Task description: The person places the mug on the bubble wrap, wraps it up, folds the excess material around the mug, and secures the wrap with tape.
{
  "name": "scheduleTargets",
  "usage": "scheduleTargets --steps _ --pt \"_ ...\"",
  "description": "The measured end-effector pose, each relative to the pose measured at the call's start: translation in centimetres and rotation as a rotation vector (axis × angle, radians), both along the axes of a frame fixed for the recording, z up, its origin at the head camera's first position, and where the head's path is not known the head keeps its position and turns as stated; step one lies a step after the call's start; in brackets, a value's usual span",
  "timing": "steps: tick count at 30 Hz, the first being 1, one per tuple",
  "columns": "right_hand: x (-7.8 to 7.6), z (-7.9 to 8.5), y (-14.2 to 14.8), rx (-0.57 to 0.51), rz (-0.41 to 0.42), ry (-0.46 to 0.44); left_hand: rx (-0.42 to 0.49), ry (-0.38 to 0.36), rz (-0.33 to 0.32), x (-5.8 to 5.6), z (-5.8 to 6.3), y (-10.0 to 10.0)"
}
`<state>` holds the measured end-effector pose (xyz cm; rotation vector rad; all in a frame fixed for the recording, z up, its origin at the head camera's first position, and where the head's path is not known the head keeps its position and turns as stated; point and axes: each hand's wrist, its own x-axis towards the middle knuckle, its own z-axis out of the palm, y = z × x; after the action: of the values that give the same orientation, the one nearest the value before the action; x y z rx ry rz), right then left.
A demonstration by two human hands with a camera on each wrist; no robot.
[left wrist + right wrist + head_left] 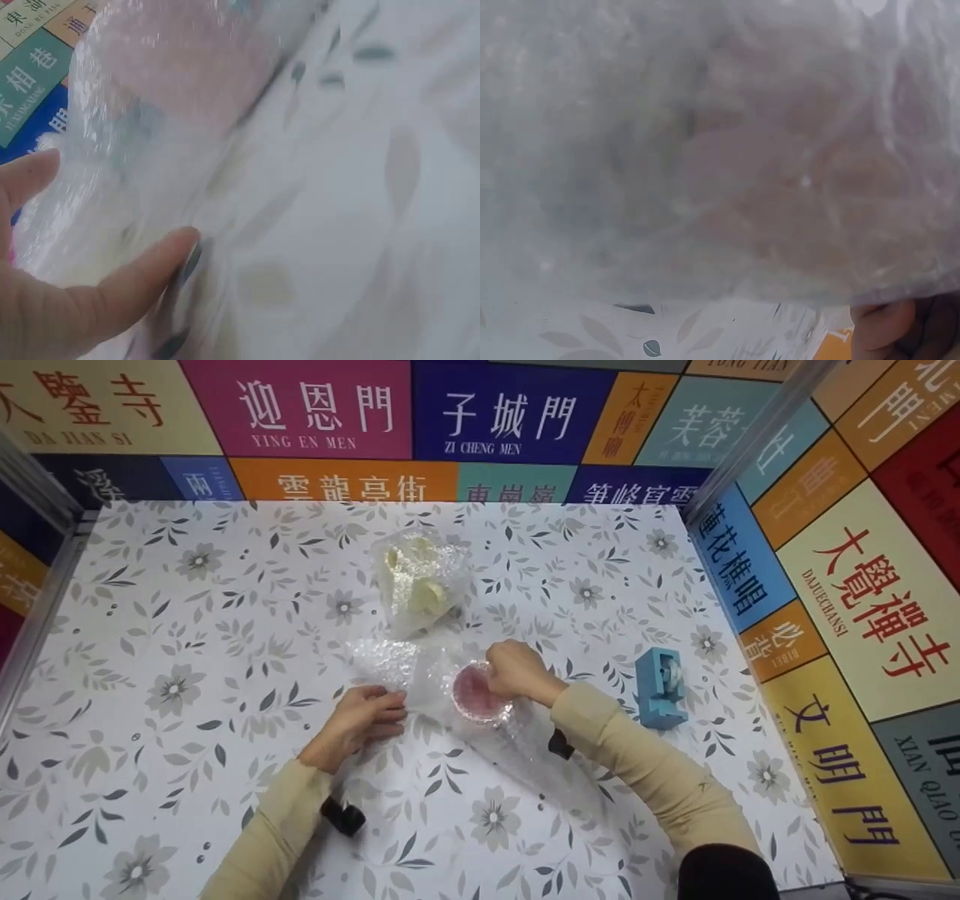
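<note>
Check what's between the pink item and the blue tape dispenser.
Head view, going from the pink item: the right hand, its beige sleeve, then a bare strip of floral tabletop before the blue tape dispenser.

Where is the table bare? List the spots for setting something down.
Bare table runs left of the yellow bundle and left hand; another patch lies between that bundle and the right wall, beyond the tape dispenser. The middle is crowded: bubble wrap, a pink item and the right hand.

Between the left hand [365,715] and right hand [519,669], an object [472,691] sits in bubble wrap [517,750]. Behind lies a bundle [421,577]; rightward, a tape dispenser [658,694]
</note>
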<state>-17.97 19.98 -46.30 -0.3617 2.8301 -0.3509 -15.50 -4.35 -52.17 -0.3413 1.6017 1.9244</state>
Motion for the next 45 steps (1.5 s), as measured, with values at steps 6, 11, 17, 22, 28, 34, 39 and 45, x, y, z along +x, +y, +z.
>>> scheduleTargets --steps 6,11,17,22,28,34,39,45 --pt "-0.4 0.0 -0.1 0.006 0.008 -0.019 0.254 -0.030 0.095 1.0 -0.2 2.7" --pt "-0.3 0.1 -0.2 0.009 0.029 -0.029 0.373 -0.020 0.158 1.6 -0.7 3.6" --pt "-0.3 0.1 -0.2 0.022 0.019 -0.028 0.376 -0.016 0.184 1.7 -0.9 4.2" --pt "-0.3 -0.1 -0.1 0.027 0.021 -0.011 0.337 0.028 0.266 1.5 -1.0 5.2" --pt "-0.1 -0.3 -0.2 0.037 0.026 0.000 0.266 0.049 0.270 1.6 -1.4 5.7" --pt "-0.3 -0.2 -0.4 0.036 0.008 -0.021 0.204 0.120 0.227 1.9 -1.2 6.0" --pt "-0.5 -0.4 -0.5 0.034 0.005 -0.012 0.141 0.204 0.199 2.1 -0.9 6.4" --pt "-0.4 -0.4 -0.6 0.018 0.001 -0.031 0.066 0.315 0.177 2.2 -1.0 6.6"
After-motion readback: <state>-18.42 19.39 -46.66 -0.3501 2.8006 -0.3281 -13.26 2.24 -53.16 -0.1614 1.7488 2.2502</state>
